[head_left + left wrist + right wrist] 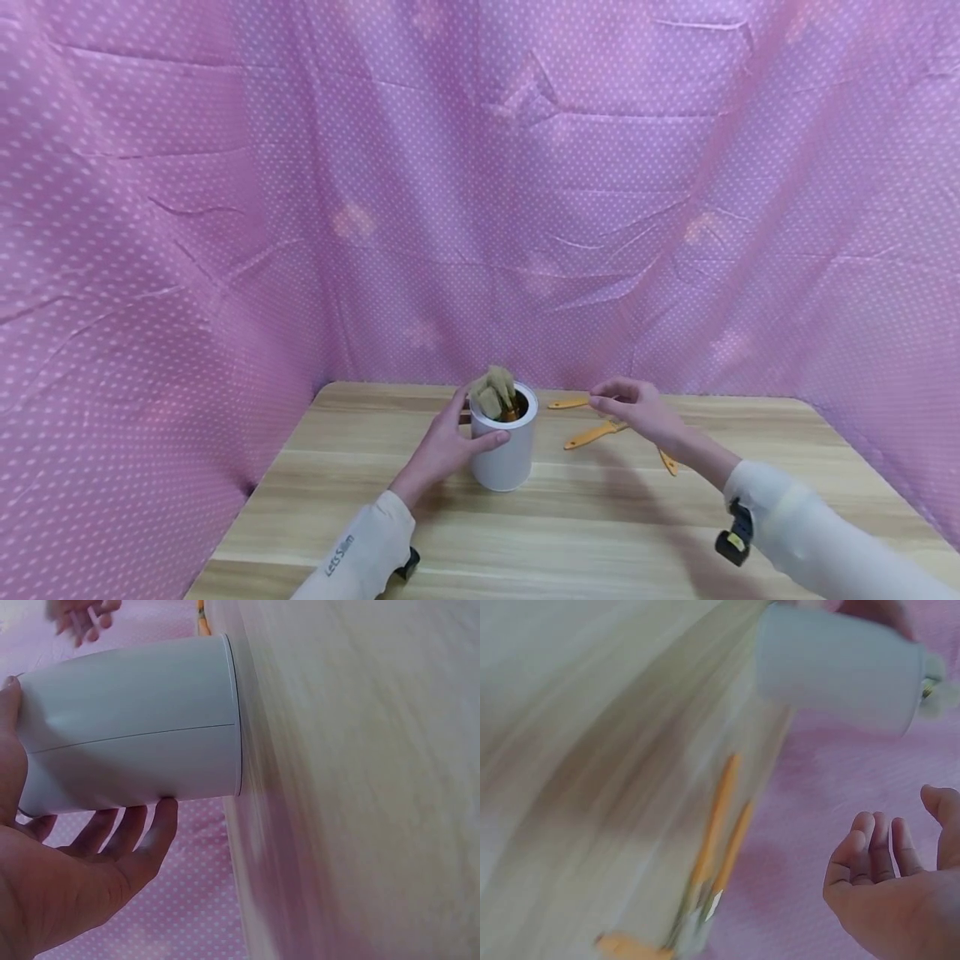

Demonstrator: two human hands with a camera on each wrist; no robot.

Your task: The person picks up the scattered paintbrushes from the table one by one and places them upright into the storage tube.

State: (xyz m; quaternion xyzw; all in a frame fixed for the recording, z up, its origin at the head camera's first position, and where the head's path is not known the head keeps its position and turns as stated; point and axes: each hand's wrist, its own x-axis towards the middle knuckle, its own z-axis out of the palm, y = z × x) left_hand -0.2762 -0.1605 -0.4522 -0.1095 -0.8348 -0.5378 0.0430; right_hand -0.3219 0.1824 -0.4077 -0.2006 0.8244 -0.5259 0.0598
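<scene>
A white cylindrical cup (504, 450) stands upright on the wooden table (600, 525). Paint brushes (495, 392) stick out of it with their tan bristles up. My left hand (450, 440) grips the cup from the left, thumb on the near side and fingers round the far side; in the left wrist view the cup (135, 727) lies between thumb and fingers (135, 829). My right hand (632, 405) hovers empty, fingers loosely curved, just above orange-handled brushes (594, 433) lying flat to the cup's right. In the right wrist view the hand (892, 862) holds nothing, away from the orange handles (718, 825).
Pink dotted cloth (480, 208) walls in the table at the back and on both sides. A third orange handle (667, 461) shows under my right wrist. Bare wood stretches from the cup to the near edge.
</scene>
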